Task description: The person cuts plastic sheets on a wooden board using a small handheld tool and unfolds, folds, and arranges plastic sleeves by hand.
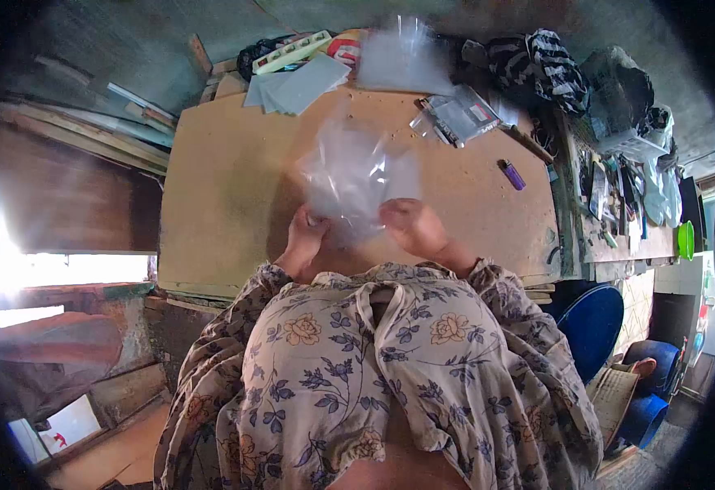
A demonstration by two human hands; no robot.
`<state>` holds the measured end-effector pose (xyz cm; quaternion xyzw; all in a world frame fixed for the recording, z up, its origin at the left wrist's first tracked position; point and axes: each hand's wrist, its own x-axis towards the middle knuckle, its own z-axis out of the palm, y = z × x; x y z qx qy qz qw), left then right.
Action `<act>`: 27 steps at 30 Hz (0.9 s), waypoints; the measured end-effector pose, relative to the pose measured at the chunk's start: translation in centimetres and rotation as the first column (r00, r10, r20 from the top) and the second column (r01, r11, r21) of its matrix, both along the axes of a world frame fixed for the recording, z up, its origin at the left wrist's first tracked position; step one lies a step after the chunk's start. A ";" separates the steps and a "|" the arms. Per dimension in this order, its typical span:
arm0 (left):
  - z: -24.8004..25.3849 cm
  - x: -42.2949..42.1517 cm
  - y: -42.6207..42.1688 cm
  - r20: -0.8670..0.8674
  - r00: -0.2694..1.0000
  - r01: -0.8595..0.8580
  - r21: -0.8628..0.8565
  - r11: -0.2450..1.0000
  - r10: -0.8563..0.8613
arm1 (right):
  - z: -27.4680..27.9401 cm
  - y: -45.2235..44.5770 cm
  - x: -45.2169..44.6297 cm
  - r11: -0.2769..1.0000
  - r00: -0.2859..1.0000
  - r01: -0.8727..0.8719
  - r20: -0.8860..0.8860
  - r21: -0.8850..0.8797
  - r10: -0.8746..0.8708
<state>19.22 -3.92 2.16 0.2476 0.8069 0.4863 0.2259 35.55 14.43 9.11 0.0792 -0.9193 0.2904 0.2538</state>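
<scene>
A clear plastic bag (345,175), smeared by motion and glinting with light, is held over the wooden tabletop (227,180). My left hand (307,235) pinches its near left edge. On the other side, my right hand (414,227) has its fingers closed on the near right edge. A pale, flat patch shows through and beside the plastic; whether it is a sheet inside or part of the bag I cannot tell.
Whitish flat sheets (304,86) and a stack of clear plastic (406,61) lie along the back edge. Packaged items (459,114) sit at back right, with a purple lighter (512,175) nearer. A cluttered side shelf (619,196) and blue barrel (590,331) stand right.
</scene>
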 end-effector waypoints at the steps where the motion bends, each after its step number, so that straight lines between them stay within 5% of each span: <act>1: 1.7 0.4 0.2 0.193 0.981 -0.022 -0.024 0.999 0.026 | 0.2 -0.1 0.2 1.000 1.000 0.003 0.000 -0.003 -0.003; 2: 2.5 0.6 0.2 0.377 0.924 -0.040 -0.051 0.998 0.057 | 0.3 -0.2 0.3 0.993 0.994 -0.108 -0.005 0.045 0.108; 3: 1.3 0.3 0.0 0.377 0.925 -0.039 -0.053 0.998 0.056 | 0.4 -0.3 0.4 0.971 0.976 -0.218 -0.005 0.094 0.220; 5: -1.4 -0.7 -0.7 0.444 0.896 -0.088 0.214 0.973 -0.017 | 0.6 -0.7 0.9 0.972 0.979 -0.199 -0.006 0.126 0.202; 9: 0.2 -0.4 -1.4 0.392 0.920 -0.042 0.166 0.985 -0.027 | 0.0 -0.3 2.5 0.977 0.991 -0.128 -0.008 0.172 0.132; 12: 0.2 -1.0 -2.2 0.368 0.906 0.084 0.331 0.940 -0.210 | -1.1 0.5 3.8 0.985 0.995 -0.102 0.013 0.138 0.101; 14: 2.5 -1.2 -2.0 0.211 0.898 0.388 0.041 0.921 -0.387 | -3.2 0.7 4.9 0.998 0.998 -0.012 0.064 0.066 0.008; 15: 2.4 -1.2 -2.1 0.211 0.898 0.388 0.041 0.921 -0.387 | -4.3 0.7 5.5 0.997 0.989 0.080 0.122 -0.001 -0.080; 17: 1.9 -1.0 -2.5 -0.385 0.725 0.539 -0.197 0.819 -0.570 | -6.0 1.3 6.8 0.993 0.975 0.102 0.204 -0.058 -0.088; 18: 1.1 -0.9 -2.9 -0.388 0.727 0.535 -0.196 0.822 -0.566 | -6.5 1.3 7.1 0.985 0.954 0.130 0.284 -0.114 -0.093; 21: -0.3 -0.5 -2.9 -0.583 0.473 0.641 -0.287 0.712 -0.661 | -5.6 0.8 7.2 0.952 0.979 0.129 0.188 -0.279 -0.077; 22: 0.3 -0.8 -2.8 -0.099 0.707 0.695 -0.086 0.714 -0.700 | -5.3 0.9 7.1 0.953 0.979 0.127 0.188 -0.276 -0.076; 23: 1.4 -0.8 -2.6 0.432 0.660 0.638 0.109 0.762 -0.615 | -5.1 1.0 7.0 0.775 0.944 0.141 0.320 -0.616 0.083; 24: 2.5 -0.4 -3.0 0.025 0.652 0.756 0.055 0.652 -0.758 | -5.0 1.1 6.9 0.479 0.885 0.210 0.374 -0.852 0.278; 25: 2.5 -0.5 -3.0 0.022 0.652 0.756 0.056 0.652 -0.758 | -4.9 1.8 6.5 0.481 0.885 0.209 0.374 -0.852 0.277; 27: 2.4 -0.6 -2.8 -0.017 0.607 0.794 -0.031 0.607 -0.794 | -4.9 4.6 5.7 0.727 0.648 0.225 0.657 -0.649 0.386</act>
